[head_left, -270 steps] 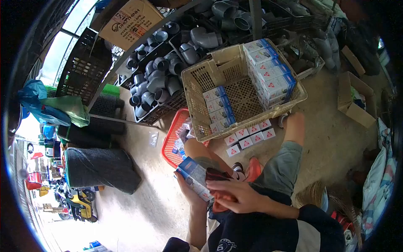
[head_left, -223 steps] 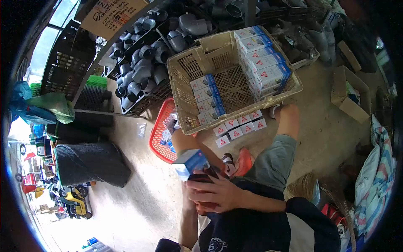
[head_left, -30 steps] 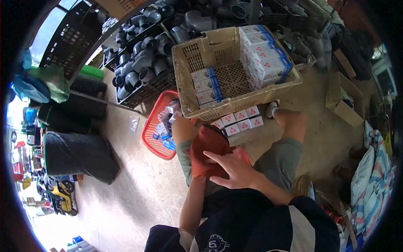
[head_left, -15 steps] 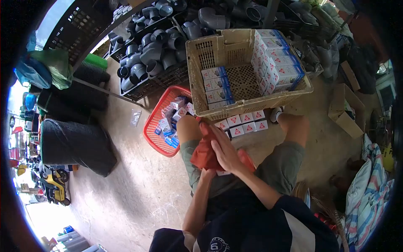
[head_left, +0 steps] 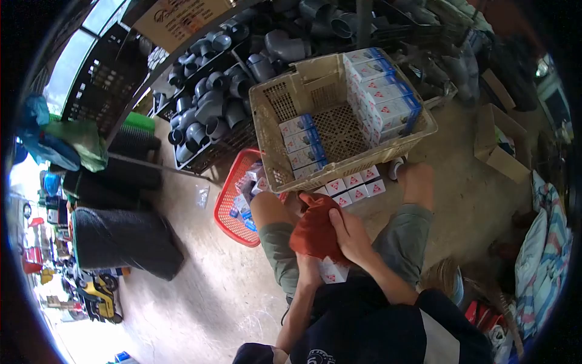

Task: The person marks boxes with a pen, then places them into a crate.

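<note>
Standing beyond the cloth (head_left: 318,229), a crate (head_left: 327,94) partly hides a red basket (head_left: 226,209).

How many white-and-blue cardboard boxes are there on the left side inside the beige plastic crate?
4 in line: farthest box, second box, third box, nearest box beside the crate's front rim. More may hide underneath.

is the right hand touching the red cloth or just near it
Touching. The head view shows the right hand with its thumb lying over the red cloth, no gap between them.
</note>
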